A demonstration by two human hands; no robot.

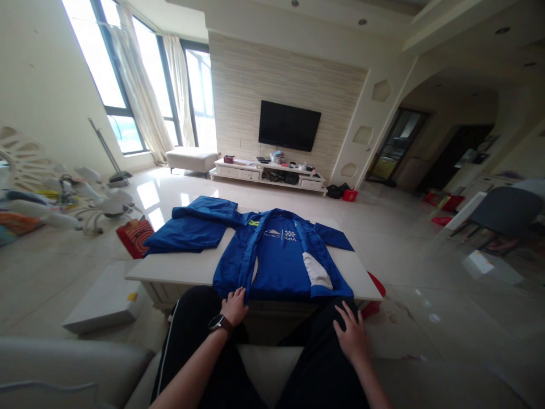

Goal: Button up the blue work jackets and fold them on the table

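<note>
A blue jacket [276,258] lies spread with its front open on a white coffee table [183,271]. White lettering shows on its inner back, and a white patch is on the right panel. Its left-hand sleeve stretches over another blue garment [191,230], which lies at the table's left end. My left hand [235,308], with a watch on the wrist, rests at the jacket's near hem by my knee, its fingers extended against the edge. On my right thigh lies my right hand [352,335], fingers spread and holding nothing, just short of the jacket's lower right corner.
A red patterned bag [135,237] stands left of the table, with a white box [104,301] on the floor nearer me. Something red [374,292] shows behind the table's right end. Beyond is a TV cabinet [264,175] below a wall television [289,126].
</note>
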